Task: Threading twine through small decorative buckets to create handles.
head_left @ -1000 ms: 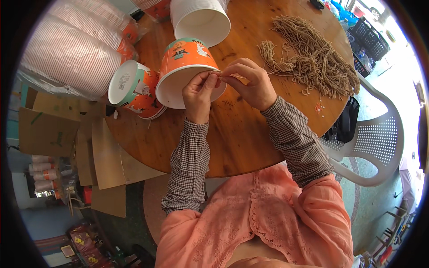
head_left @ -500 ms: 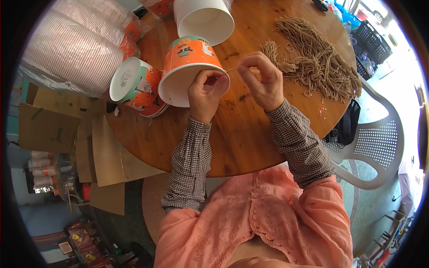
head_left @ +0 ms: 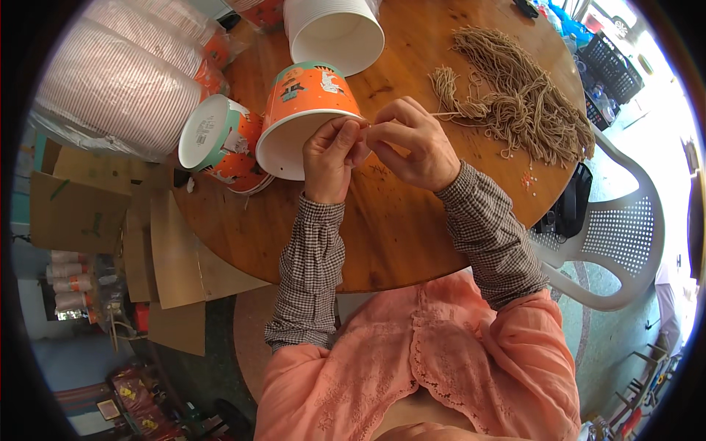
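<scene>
An orange paper bucket [head_left: 309, 95] with a green band and cartoon figures lies tipped on the table, its white mouth toward me. My left hand [head_left: 329, 162] is closed in a pinch at the right side of its rim, covering part of the mouth. Close beside it, my right hand [head_left: 415, 147] pinches a thin tan cord, with the fingertips of both hands nearly meeting at the rim. A length of the cord [head_left: 446, 115] shows past the right hand, toward a heap of tan cords [head_left: 529, 103]. Exactly where the cord meets the bucket is hidden by my fingers.
A second orange bucket [head_left: 234, 140] lies left, its base showing. White stacked buckets [head_left: 334, 37] lie behind. Plastic-wrapped bucket stacks [head_left: 121, 88] stand far left, above cardboard boxes [head_left: 81, 202]. A grey plastic chair [head_left: 625, 228] is right of the round wooden table [head_left: 397, 250].
My right hand has moved left and slightly nearer, up to my left fingers. The bucket has rolled a little and shifted slightly left with my left hand.
</scene>
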{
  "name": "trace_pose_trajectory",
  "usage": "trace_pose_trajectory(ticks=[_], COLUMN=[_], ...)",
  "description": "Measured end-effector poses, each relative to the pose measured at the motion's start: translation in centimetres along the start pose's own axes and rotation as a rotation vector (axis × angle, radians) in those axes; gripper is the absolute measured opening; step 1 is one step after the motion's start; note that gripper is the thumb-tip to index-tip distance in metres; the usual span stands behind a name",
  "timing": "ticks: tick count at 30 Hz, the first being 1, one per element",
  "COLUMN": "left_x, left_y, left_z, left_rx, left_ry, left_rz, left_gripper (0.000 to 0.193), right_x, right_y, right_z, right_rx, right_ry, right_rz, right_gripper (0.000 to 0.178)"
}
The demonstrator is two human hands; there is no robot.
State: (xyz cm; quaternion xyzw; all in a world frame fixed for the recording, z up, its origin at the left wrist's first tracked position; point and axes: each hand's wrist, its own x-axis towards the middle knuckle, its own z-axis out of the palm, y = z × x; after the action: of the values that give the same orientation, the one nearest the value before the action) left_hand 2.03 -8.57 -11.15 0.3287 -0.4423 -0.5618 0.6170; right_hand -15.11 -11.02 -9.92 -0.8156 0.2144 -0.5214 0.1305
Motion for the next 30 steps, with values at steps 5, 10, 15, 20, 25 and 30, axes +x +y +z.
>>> trace_pose_trajectory(ticks=[5, 10, 15, 20, 25, 30], left_x=[-0.2, -0.4, 0.0, -0.2, -0.2, -0.2], left_y=[-0.1, -0.9, -0.8, -0.7, -0.7, -0.7], left_z=[0.6, 1.3, 0.0, 0.5, 0.4, 0.4], left_rx=[0.053, 0.321, 0.297, 0.264, 0.232, 0.257], left_ry=[-0.034, -0.099, -0.035, 0.015, 0.053, 0.037], left_rz=[0.024, 0.134, 0.141, 0.118, 0.149, 0.134], left_gripper=[0.017, 0.017, 0.016, 0.017, 0.016, 0.016], right_x=[-0.1, -0.2, -0.1, -0.4, -0.2, -0.3], right_y=[0.0, 0.2, 0.7, 0.9, 0.8, 1.0], right_z=[-0.2, -0.2, -0.1, 0.1, 0.2, 0.5], right_rx=[0.127, 0.154, 0.353, 0.25, 0.066, -0.131], right_ry=[0.035, 0.058, 0.111, 0.066, 0.072, 0.164], right_rz=[0.088, 0.193, 0.453, 0.335, 0.184, 0.057], right_gripper=[0.014, 0.013, 0.014, 0.017, 0.018, 0.015])
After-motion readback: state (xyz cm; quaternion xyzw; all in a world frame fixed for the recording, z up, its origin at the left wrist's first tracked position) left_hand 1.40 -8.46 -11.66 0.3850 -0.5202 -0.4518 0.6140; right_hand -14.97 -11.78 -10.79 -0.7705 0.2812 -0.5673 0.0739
